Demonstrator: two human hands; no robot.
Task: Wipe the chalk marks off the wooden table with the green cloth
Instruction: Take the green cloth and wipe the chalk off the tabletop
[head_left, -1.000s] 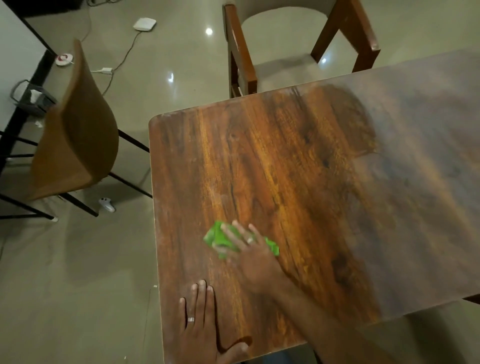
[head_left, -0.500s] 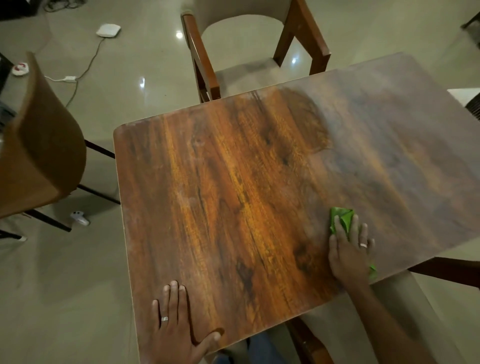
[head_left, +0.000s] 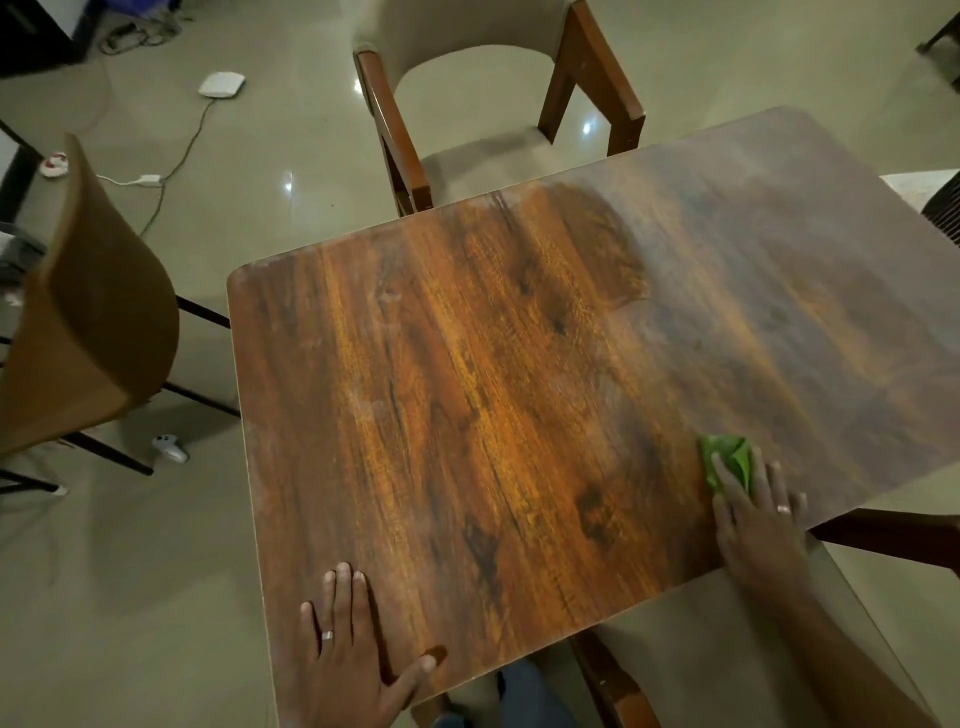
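One curved brown chair stands at the left. One left hand lies flat, fingers spread, on the wooden table at its near edge. One armchair stands beyond. One right hand presses, fingers extended, on one green cloth near the table's near right edge.

No text, label, brand, number or sign can be read anywhere in the view.
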